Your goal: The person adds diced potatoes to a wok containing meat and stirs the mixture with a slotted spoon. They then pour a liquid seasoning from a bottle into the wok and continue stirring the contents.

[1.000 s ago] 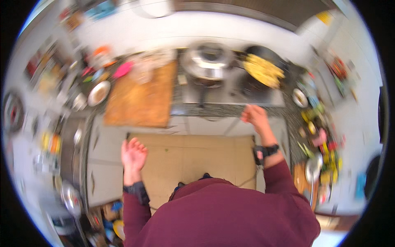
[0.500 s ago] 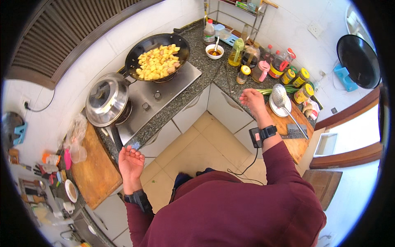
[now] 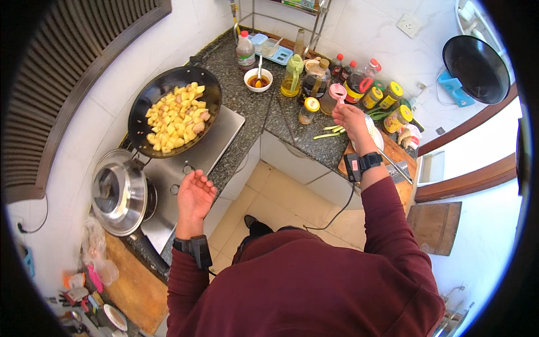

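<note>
While the left grip (image 3: 195, 196) and right grip (image 3: 352, 122) are held half-curled, empty, the pink-lidded jug (image 3: 337, 92) could be toppled by low reaching.

Yellow cubed food chunks (image 3: 174, 118) show brownish patches in a black round metal wok (image 3: 140, 102), a silver domed metal lid (image 3: 124, 196) carries a dark centre, the grey stone countertop (image 3: 234, 106) is speckled, and the maroon long-sleeved fabric top (image 3: 314, 281) is plain.

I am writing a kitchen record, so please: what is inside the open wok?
The wok holds many yellow chunks, probably potato, with a few browner pieces. They hide much of its bottom; anything beneath them cannot be seen.
</note>
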The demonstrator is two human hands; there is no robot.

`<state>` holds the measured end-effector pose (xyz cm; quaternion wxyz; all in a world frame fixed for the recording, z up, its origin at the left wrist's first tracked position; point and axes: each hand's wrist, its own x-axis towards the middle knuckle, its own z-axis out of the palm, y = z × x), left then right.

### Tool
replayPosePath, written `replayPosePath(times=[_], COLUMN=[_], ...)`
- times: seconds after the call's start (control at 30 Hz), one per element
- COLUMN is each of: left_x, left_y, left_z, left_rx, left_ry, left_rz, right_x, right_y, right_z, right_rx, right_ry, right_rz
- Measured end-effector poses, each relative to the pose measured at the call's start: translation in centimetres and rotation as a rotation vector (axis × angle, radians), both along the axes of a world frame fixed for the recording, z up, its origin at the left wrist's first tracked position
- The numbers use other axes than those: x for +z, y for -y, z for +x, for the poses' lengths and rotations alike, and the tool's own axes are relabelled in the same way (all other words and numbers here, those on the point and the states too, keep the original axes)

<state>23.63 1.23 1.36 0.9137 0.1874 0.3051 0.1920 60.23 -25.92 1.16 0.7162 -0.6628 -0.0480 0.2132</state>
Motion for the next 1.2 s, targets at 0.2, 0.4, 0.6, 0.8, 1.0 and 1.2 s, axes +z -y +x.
replayPosePath(times=[0.2, 0.4, 0.6, 0.8, 1.0, 1.2], left_x=[-0.4, -1.7, -2.2, -2.1, -1.1, 2.6], left_y=[-0.8, 0.3, 2.1, 3.8, 4.7, 3.9], left_z=[6.1, 9.4, 9.2, 9.4, 10.6, 14.4], left_rx=[-0.143, -0.115, 0.015, 0.129, 0.151, 0.096], left_ry=[-0.066, -0.095, -0.162, -0.184, -0.209, -0.172], left_rz=[-0.018, -0.012, -0.016, 0.014, 0.065, 0.298], right_x=[-2.6, -5.9, -7.8, -7.5, -3.8, 3.8], right_y=[-2.9, -7.0, -10.2, -11.1, -11.1, -9.3], right_z=[4.0, 9.8, 11.8, 15.9, 17.5, 15.5], right_rx=[-0.015, -0.040, -0.008, -0.099, -0.073, 0.189], right_ry=[0.039, 0.430, 0.233, 0.092, 0.012, 0.207], right_rz=[-0.154, -0.483, -0.315, 0.222, 0.447, 0.538])
